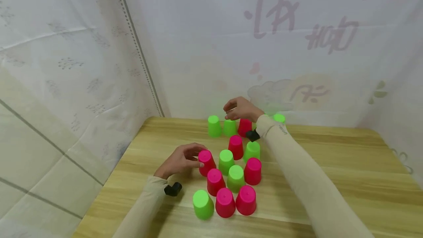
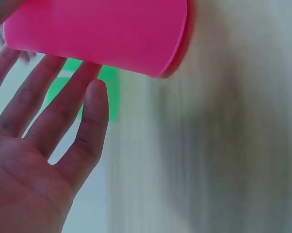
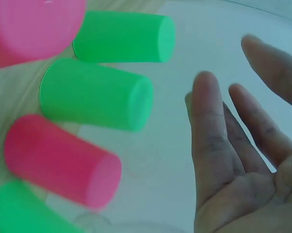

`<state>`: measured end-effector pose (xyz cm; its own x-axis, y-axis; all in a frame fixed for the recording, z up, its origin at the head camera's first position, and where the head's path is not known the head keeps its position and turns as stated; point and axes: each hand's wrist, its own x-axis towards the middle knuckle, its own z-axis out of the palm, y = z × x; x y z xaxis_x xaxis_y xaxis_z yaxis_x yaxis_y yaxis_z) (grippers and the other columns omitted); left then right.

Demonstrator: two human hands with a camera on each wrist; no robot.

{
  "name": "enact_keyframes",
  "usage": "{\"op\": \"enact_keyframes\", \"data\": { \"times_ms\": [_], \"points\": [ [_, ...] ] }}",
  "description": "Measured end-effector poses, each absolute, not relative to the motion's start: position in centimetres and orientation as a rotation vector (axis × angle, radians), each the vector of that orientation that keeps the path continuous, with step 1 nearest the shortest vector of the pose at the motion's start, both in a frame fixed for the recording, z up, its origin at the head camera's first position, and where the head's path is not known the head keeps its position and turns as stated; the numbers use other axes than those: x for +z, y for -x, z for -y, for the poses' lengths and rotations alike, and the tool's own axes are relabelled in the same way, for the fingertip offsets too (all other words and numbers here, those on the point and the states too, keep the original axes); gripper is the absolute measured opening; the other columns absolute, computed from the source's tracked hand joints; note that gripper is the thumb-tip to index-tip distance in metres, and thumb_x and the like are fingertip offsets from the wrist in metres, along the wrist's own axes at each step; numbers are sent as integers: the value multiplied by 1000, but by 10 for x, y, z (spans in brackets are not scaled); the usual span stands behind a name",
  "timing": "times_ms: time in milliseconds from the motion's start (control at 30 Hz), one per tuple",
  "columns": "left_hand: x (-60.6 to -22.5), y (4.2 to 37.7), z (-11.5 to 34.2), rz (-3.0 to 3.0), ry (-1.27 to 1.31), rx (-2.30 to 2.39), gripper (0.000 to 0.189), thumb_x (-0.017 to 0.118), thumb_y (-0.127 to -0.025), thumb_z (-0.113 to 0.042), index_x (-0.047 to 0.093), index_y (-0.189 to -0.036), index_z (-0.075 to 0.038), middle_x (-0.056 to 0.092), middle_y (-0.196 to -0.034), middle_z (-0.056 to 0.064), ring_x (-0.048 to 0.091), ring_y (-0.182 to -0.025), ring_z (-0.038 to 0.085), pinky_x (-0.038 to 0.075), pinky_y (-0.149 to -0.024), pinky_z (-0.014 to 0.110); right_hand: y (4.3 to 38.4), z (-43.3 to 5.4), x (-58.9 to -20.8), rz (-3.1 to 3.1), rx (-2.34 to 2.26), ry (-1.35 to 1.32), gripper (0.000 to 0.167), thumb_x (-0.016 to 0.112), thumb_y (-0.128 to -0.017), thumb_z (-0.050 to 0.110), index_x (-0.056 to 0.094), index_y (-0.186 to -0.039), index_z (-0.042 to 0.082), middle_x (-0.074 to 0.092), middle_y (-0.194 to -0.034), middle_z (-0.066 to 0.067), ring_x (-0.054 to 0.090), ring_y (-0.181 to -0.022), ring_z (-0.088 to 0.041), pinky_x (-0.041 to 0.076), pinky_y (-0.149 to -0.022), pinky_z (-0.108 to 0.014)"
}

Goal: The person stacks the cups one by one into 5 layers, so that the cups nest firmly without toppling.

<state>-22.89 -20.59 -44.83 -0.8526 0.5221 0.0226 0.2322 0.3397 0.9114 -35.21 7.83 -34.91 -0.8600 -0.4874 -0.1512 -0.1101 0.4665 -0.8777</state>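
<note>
Upside-down pink and green plastic cups stand in rows on a wooden table. My left hand (image 1: pixel 181 160) holds a pink cup (image 1: pixel 206 162) at the left end of one row, thumb on the near side and fingers round the far side. In the left wrist view, that pink cup (image 2: pixel 97 34) lies between the thumb and fingers. Over the back row, my right hand (image 1: pixel 242 108) hovers with nothing in it. The right wrist view shows its fingers loosely bent, apart from a green cup (image 3: pixel 97 94) and a pink cup (image 3: pixel 63 162).
At the front stand a green cup (image 1: pixel 203 205) and two pink cups, the nearer-left one (image 1: pixel 225 203) beside it. Another green cup (image 1: pixel 214 126) ends the back row at the left. A white printed cloth (image 1: pixel 205 47) hangs behind the table (image 1: pixel 330 164).
</note>
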Motion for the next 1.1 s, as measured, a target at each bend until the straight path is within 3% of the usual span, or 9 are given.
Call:
{"op": "enact_keyframes", "data": {
  "times_ms": [133,333,700,933,1100],
  "points": [
    [-440,233,209,-2368,-674,1526,46,80,-85,-16,64,-128,-15,70,-123,10,69,-113,30,57,-97,43,331,-111,-342,-2334,-1326,565,42,70,-91,6,58,-131,0,58,-140,-21,55,-135,-37,56,-102,-42],
    [-416,243,213,-2420,-622,1512,50,82,-84,-18,63,-130,-13,69,-127,11,68,-114,31,58,-92,32,285,-160,-348,-2364,-1306,664,39,71,-91,10,61,-128,4,60,-137,-20,58,-131,-39,57,-100,-44],
    [-377,281,200,-2418,-765,1523,47,79,-86,-12,60,-129,-9,68,-122,15,67,-111,27,62,-86,34,207,-209,-387,-2341,-1415,722,43,77,-89,21,62,-127,7,65,-131,-18,66,-121,-36,60,-87,-28],
    [-359,305,186,-2554,-715,1563,47,79,-87,-18,61,-131,-13,69,-125,13,68,-112,29,60,-88,33,170,-207,-403,-2284,-1559,697,42,76,-89,17,61,-127,4,64,-126,-20,70,-107,-12,61,-84,-29],
    [-357,319,172,-2588,-645,1601,47,79,-88,-24,61,-131,-17,69,-126,11,65,-115,28,58,-92,36,149,-201,-412,-2241,-1670,662,40,74,-90,15,60,-126,4,64,-124,-23,69,-104,-9,61,-83,-30]
  ]
}}
